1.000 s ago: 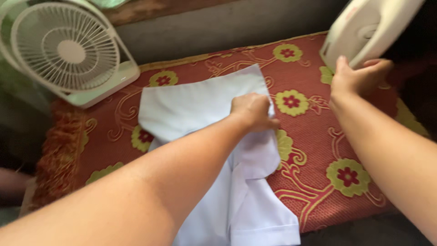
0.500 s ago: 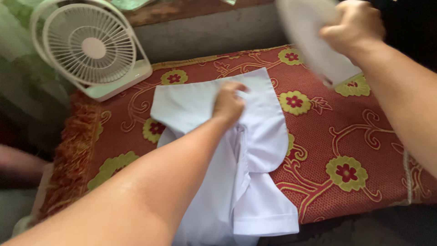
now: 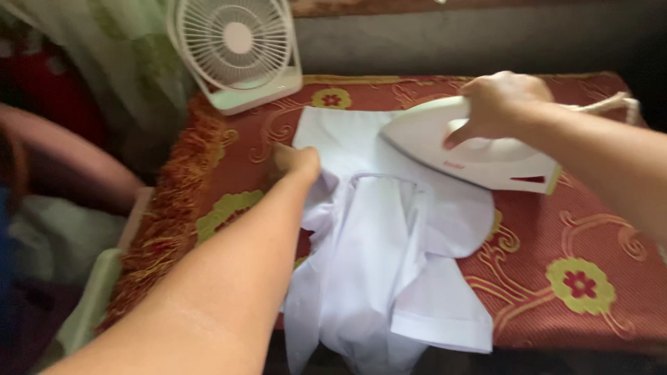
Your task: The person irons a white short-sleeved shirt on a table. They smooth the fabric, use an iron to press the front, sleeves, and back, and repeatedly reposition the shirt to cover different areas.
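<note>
While left hand [image 3: 297, 161] pins shirt [image 3: 379, 243] | right hand [image 3: 501, 104] grips iron [image 3: 472, 149]

One head camera, looking steeply down and forward from close above the mat [image 3: 570, 229], forearms running in from the bottom edge, fan [image 3: 236, 42] at the far top.

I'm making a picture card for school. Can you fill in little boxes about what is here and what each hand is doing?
Place: red flowered mat with a fringed edge
Garment: white shirt spread on the mat
Left hand: presses the shirt's left edge flat
Right hand: grips the handle of a white iron
Iron: over the shirt's upper part, tip pointing left
Behind: small white fan at the mat's far corner
Left side: another person's arm
</note>
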